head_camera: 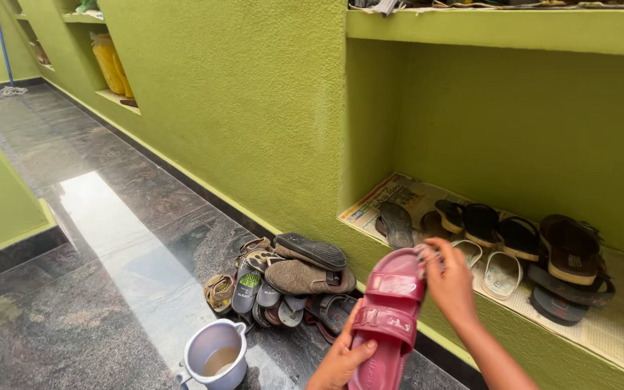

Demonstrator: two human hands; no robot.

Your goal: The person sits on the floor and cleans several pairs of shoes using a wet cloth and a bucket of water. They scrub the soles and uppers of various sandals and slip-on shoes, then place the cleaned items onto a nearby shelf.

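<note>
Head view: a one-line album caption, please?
Both hands hold a red slide sandal beside a shoe shelf.

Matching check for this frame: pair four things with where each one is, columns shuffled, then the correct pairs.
Things:
1. red slide sandal
2. grey mug
3. pile of shoes
4. dark sandals

Places:
A. on newspaper in the wall niche
B. on the floor against the green wall
C. held in the left hand, with the right hand at its top end
D. on the dark floor, murky liquid inside

Pairs: 1-C, 2-D, 3-B, 4-A
</note>
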